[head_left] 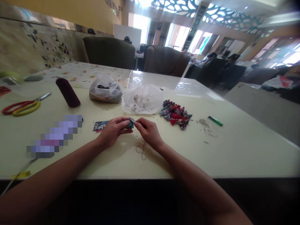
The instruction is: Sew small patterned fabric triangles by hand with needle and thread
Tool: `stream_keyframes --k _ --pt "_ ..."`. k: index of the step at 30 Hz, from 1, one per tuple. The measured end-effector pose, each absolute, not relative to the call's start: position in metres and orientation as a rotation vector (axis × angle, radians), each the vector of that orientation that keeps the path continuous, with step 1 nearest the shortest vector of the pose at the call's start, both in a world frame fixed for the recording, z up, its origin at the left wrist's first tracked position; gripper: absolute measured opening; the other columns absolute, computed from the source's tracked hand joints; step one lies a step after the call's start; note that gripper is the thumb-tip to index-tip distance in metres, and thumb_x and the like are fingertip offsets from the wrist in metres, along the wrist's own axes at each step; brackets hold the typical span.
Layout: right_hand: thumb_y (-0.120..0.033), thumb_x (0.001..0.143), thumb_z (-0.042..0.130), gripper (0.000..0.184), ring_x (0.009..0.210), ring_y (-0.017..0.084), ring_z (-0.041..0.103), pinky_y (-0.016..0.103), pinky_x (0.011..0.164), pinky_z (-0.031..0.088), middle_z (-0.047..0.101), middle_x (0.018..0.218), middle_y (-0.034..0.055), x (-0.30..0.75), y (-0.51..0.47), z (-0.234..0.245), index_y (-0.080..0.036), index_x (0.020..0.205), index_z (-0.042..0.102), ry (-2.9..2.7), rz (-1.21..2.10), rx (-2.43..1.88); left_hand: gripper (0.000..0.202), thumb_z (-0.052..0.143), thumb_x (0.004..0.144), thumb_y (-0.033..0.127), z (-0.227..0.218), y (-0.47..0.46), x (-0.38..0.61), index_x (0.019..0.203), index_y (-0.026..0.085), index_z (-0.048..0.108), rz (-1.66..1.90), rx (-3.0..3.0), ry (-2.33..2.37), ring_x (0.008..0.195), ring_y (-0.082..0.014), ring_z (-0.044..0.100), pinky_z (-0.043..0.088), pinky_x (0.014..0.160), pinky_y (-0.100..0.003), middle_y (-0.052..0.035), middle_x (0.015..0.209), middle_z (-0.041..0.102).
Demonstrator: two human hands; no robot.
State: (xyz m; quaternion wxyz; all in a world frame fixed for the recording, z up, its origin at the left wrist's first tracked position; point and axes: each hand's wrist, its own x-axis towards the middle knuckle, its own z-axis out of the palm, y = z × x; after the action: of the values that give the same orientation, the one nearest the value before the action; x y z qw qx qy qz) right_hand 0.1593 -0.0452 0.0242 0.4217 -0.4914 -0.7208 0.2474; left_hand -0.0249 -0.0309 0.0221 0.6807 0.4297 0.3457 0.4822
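My left hand (114, 129) is closed on a small piece of teal patterned fabric (130, 124). The thumb and fingers of my right hand (147, 128) pinch the same fabric's upper right edge; I cannot make out a needle. Beneath my hands, a loose dark thread (141, 152) curls on the table. Flat patterned fabric (100, 125), blue and white with a bit of pink, lies just left of my left hand. To the right sits a pile of small stuffed fabric triangles (174, 114) in mixed colours.
Behind my hands stand an open plastic bag of white stuffing (150, 107) and another with dark contents (105, 95). Left are scissors (23, 107), a maroon cylindrical case (67, 93) and a pixelated object (56, 136) with a cable. A green stick-like object (215, 121) and thread scraps (207, 126) lie right.
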Motion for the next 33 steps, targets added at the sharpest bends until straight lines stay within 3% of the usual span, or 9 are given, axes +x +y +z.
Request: stream_keyframes --k 14,25,33 --pt "-0.048 0.093 0.057 0.033 0.061 0.012 0.047 0.025 0.061 0.033 0.058 0.066 -0.0012 0.1598 -0.0449 0.0245 -0.019 0.081 0.066 -1.808 0.629 -1.223 0.023 0.086 0.073 0.032 0.0195 -0.0293 -0.0269 0.091 0.019 0.080 1.072 0.990 0.748 0.076 -0.0137 0.070 0.062 0.078 -0.029 -0.0034 0.091 0.077" --pt "-0.053 0.095 0.052 0.042 0.061 0.012 0.044 0.025 0.061 0.033 0.051 0.063 -0.0019 0.1606 -0.0420 0.0228 -0.019 0.071 0.056 -1.783 0.671 -1.164 0.024 0.087 0.072 0.033 0.0210 -0.0296 -0.0261 0.090 0.019 0.080 1.069 0.997 0.772 0.077 -0.0133 0.069 0.062 0.077 -0.029 -0.0030 0.089 0.075" --pt "-0.049 0.094 0.055 0.035 0.063 0.013 0.046 0.025 0.061 0.034 0.056 0.066 -0.0005 0.1610 -0.0433 0.0251 -0.020 0.075 0.060 -1.842 0.629 -1.232 0.022 0.085 0.073 0.032 0.0218 -0.0301 -0.0263 0.090 0.018 0.080 1.074 1.020 0.787 0.077 -0.0150 0.068 0.061 0.078 -0.032 -0.0043 0.089 0.076"
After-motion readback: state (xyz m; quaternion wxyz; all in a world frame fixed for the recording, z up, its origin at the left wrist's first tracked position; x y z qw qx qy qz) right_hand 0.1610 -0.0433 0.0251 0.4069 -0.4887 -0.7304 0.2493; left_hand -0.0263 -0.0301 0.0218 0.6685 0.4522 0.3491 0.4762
